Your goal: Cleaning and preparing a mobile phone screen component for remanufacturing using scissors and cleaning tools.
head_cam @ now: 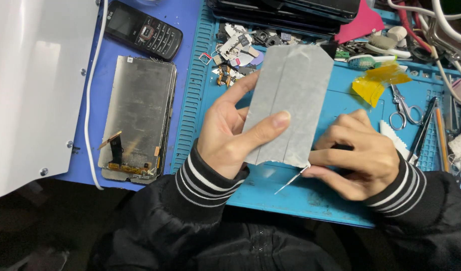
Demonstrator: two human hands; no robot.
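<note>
While the left hand [225, 133] clamped the flat grey foil-wrapped rectangular panel [289, 103] between thumb and fingers, holding it tilted above the blue ribbed silicone work mat [195, 100], the right hand [358, 153] was closed on a thin pointed metal pick [292, 179] whose tip lay just under the panel's lower edge. That panel looked light, thin and probably fragile, best gripped by its long edges. Compartments along the mat's top edge held small loose grey and white phone parts [238, 50]; silver scissors [403, 108] lay beside.
</note>
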